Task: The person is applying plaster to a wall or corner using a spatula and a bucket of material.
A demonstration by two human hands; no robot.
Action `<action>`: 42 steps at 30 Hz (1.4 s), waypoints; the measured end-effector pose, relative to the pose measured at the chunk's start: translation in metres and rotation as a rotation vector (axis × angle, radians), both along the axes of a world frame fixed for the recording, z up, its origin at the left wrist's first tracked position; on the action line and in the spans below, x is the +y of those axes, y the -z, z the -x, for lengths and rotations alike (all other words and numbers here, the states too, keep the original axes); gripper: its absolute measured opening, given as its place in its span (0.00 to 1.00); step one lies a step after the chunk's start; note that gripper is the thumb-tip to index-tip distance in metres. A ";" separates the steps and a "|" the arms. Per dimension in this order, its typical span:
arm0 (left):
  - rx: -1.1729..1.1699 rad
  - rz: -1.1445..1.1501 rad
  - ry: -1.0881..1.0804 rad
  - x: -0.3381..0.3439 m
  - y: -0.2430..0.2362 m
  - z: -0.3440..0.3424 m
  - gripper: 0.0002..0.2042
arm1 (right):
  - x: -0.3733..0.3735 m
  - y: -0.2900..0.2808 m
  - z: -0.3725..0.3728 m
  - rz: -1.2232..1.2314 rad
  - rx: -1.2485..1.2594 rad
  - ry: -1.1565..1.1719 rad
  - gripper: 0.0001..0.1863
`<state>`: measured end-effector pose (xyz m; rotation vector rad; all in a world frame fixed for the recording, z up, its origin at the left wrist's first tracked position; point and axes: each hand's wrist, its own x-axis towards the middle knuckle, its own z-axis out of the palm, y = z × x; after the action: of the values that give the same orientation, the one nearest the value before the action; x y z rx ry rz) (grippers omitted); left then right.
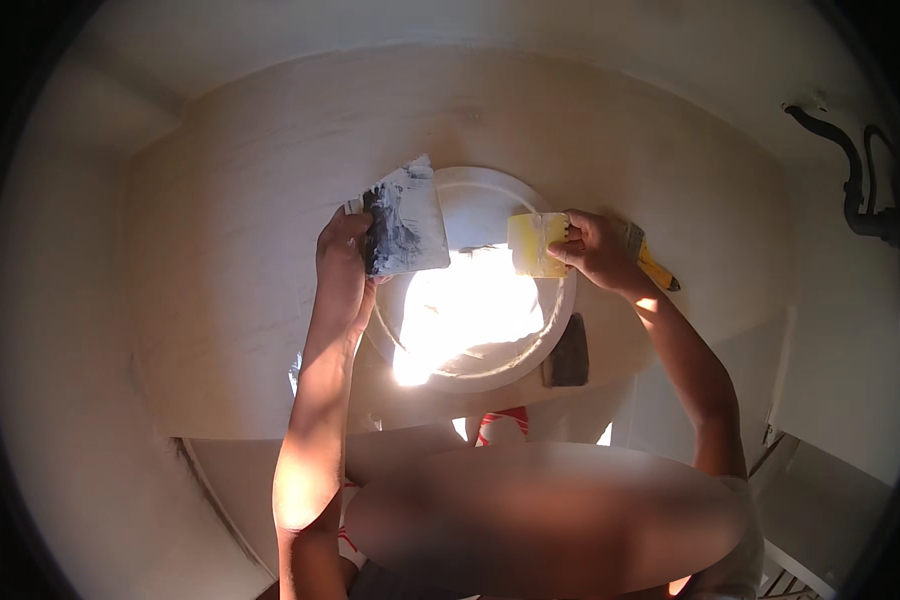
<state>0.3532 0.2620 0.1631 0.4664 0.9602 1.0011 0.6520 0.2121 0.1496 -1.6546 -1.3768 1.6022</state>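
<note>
My left hand (342, 255) grips a broad putty knife (412, 225). Its blade is smeared with white paste over a dark strip and stands over the left side of a round white tub (485, 178). Across from it, my right hand (600, 252) pinches a small yellow spreader (530, 243) by its right edge, thumb on the face. Pale paste coats part of the spreader, which is over the tub's right side. The two tools are apart. Glaring sunlight washes out much of the tub's middle, so its contents cannot be made out.
A brush with a yellow handle (656, 270) lies just beyond my right hand on the tan surface (240, 200). Nearer me, right of the tub, is a dark flat block (568, 352). Black pipes (855, 185) run along the right wall.
</note>
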 end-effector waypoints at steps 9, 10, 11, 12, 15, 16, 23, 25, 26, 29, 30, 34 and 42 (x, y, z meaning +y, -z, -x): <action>0.153 -0.099 0.066 0.014 0.007 -0.005 0.07 | 0.021 -0.042 0.031 -0.328 -0.189 0.054 0.13; 0.185 -0.093 0.087 0.019 0.005 -0.005 0.09 | 0.029 -0.052 0.036 -0.631 -0.346 -0.108 0.12; 0.187 -0.096 0.083 0.020 0.001 -0.007 0.09 | 0.034 -0.061 0.038 -0.937 -0.509 -0.269 0.11; 0.238 -0.126 0.108 0.022 -0.003 -0.010 0.10 | 0.036 -0.066 0.039 -0.953 -0.498 -0.270 0.13; 0.338 -0.164 0.122 0.025 -0.001 -0.018 0.12 | 0.048 -0.078 0.054 -1.084 -0.682 -0.463 0.17; 0.397 -0.202 0.112 0.026 0.004 -0.020 0.12 | 0.051 -0.079 0.063 -1.085 -0.675 -0.466 0.17; 0.332 -0.128 -0.243 0.050 0.043 0.030 0.08 | 0.133 -0.055 0.061 -1.086 -0.946 -0.677 0.14; 0.371 -0.186 -0.295 0.062 0.057 0.030 0.06 | 0.188 -0.033 0.052 -1.073 -1.035 -0.546 0.12; 0.421 -0.250 -0.349 0.067 0.062 0.032 0.05 | 0.212 -0.025 0.053 -1.072 -1.106 -0.505 0.11; 0.564 -0.602 -0.429 0.076 0.100 0.047 0.06 | 0.259 -0.002 0.091 -1.026 -1.170 -0.484 0.11; 0.565 -0.599 -0.431 0.079 0.094 0.046 0.06 | 0.273 0.009 0.099 -1.069 -1.213 -0.481 0.12; 0.411 -0.463 -0.417 0.084 0.092 0.051 0.06 | 0.299 0.035 0.139 -1.126 -1.349 -0.496 0.11; 0.491 -0.499 -0.378 0.093 0.097 0.064 0.06 | 0.318 0.056 0.169 -1.116 -1.440 -0.647 0.07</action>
<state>0.2891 0.3553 0.0661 1.0044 1.2644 1.5214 0.4831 0.5301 0.0940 -1.4691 -2.8107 -0.6915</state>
